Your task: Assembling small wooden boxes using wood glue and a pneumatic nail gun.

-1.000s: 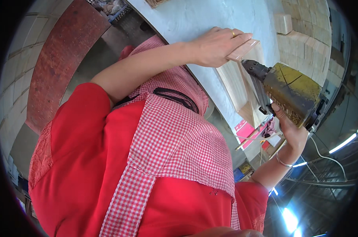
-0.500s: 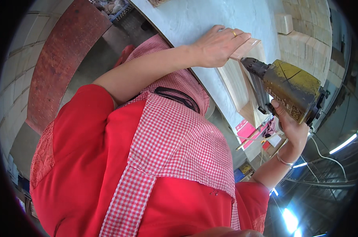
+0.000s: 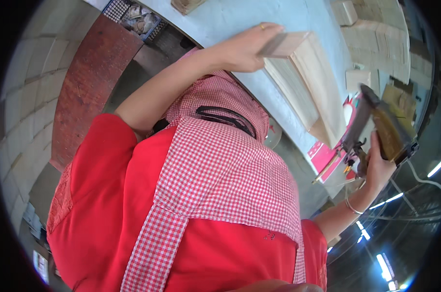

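My left hand [image 3: 249, 51] grips the near-left end of a pale wooden box frame [image 3: 322, 85], its fingers wrapped round the short end board. The frame rests tilted over the white tabletop [image 3: 220, 22], with long side boards and a hollow middle. In my right hand [image 3: 379, 165] is a yellow-and-black pneumatic nail gun [image 3: 393, 134], gripped by its handle. The gun is apart from the frame, off to its right, with its dark nose pointing up and away. Motion blurs the gun and the frame's end.
Stacked wooden pieces [image 3: 376, 46] stand at the far right, with a single block [image 3: 344, 13] at their edge. A wooden piece [image 3: 186, 5] lies at the top. A reddish board [image 3: 91, 78] and a crate of scraps [image 3: 140, 22] are to the left. A pale hose [image 3: 427, 180] hangs at right.
The nail gun has lifted off the frame's corner and swung right and down, turning its nose upward. My left hand has shifted left and slightly up, and the frame has turned a little.
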`<control>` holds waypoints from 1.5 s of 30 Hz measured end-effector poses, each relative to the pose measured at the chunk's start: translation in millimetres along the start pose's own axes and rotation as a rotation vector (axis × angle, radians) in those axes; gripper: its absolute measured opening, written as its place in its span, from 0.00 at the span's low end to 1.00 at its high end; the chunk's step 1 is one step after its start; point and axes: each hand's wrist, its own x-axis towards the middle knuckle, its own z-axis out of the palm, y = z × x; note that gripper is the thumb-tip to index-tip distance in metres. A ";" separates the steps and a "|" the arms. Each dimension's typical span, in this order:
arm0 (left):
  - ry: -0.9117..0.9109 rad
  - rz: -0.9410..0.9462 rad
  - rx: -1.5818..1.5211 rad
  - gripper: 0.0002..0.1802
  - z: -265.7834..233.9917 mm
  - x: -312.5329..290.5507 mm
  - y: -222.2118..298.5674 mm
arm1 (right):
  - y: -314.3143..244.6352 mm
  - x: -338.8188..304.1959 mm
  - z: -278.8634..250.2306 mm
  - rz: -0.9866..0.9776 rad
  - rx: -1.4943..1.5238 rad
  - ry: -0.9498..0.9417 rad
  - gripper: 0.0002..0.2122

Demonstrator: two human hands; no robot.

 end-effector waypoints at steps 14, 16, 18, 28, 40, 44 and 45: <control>-0.061 -0.602 -0.583 0.34 -36.9 22.7 32.2 | 338.2 -39.4 94.1 0.119 -0.438 0.127 0.24; -0.100 -0.623 -0.514 0.36 -34.7 30.1 43.2 | 350.2 -35.3 110.6 -0.027 -0.546 0.223 0.28; -0.141 -0.683 -0.399 0.39 -32.1 37.5 54.1 | 354.1 -31.3 123.5 -0.081 -0.590 0.279 0.30; -0.216 -0.835 -0.240 0.37 -40.6 51.3 65.5 | 215.0 -14.7 112.8 0.131 0.525 0.012 0.22; -0.110 -0.474 -0.277 0.32 -81.0 12.8 46.1 | 148.6 -43.2 181.0 -0.186 1.089 0.050 0.24; -0.090 -0.543 -0.347 0.32 -73.6 4.2 25.3 | 154.7 -35.0 179.7 -0.036 1.055 -0.103 0.22; -0.053 -0.565 -0.425 0.31 -72.4 2.8 21.5 | 157.1 -25.5 170.9 -0.063 0.927 -0.113 0.21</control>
